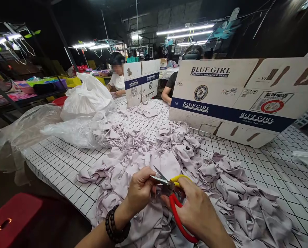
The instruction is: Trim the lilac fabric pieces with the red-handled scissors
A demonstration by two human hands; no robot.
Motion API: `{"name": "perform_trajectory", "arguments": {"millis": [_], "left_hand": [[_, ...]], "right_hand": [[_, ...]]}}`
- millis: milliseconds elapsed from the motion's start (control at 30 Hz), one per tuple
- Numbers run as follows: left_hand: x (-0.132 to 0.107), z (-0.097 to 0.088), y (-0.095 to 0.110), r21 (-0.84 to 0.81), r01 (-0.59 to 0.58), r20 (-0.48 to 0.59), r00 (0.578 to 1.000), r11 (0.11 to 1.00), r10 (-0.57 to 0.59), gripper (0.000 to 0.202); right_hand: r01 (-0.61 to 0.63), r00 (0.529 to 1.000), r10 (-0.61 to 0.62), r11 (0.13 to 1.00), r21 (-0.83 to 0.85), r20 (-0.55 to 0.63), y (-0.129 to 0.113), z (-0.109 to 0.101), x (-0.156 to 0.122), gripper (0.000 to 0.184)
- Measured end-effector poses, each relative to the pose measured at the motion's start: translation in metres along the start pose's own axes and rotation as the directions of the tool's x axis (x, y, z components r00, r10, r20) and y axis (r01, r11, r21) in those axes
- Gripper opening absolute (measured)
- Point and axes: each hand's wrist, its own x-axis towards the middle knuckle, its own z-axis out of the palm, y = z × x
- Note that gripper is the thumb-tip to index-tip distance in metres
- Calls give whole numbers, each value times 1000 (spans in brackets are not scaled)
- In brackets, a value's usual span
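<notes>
My right hand [195,206] is closed around scissors [177,213] with one red and one yellow handle. Their blades are parted and point left, toward my left hand [141,187]. That hand, with dark beads at the wrist, is pinched shut right by the lower blade; what its fingertips hold is hidden. Below and around both hands spreads a big loose heap of pale lilac cloth pieces [133,168], some with narrow straps.
A large BLUE GIRL carton [216,79] stands at the back right of the grid-patterned table [63,168], with a smaller carton [141,82] behind. White plastic bags [86,100] lie at left. Two people sit across the table. A red stool [17,213] is at lower left.
</notes>
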Motion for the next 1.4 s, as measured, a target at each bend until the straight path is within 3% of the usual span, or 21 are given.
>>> {"name": "perform_trajectory", "arguments": {"millis": [267, 633, 1100, 1233, 1300, 1400], "left_hand": [[1, -1, 2, -3, 40, 19, 999, 999, -40, 15], [-3, -3, 4, 0, 51, 45, 998, 999, -51, 32], [-2, -4, 4, -40, 112, 72, 991, 993, -109, 40], [-2, -5, 3, -67, 135, 76, 989, 989, -130, 42], [-2, -5, 4, -70, 135, 67, 989, 988, -130, 42], [-1, -5, 6, -69, 125, 50, 991, 990, -121, 42]], "right_hand": [[67, 996, -71, 995, -70, -53, 1, 0, 1, 26], [30, 999, -34, 993, -118, -33, 1, 1, -1, 33], [67, 988, -83, 990, -124, -127, 3, 6, 0, 32], [54, 994, -57, 998, -38, -98, 9, 3, 3, 37], [-7, 1000, 8, 993, 117, -8, 16, 2, 6, 40], [-154, 984, 102, 896, 416, 145, 28, 7, 17, 31]]}}
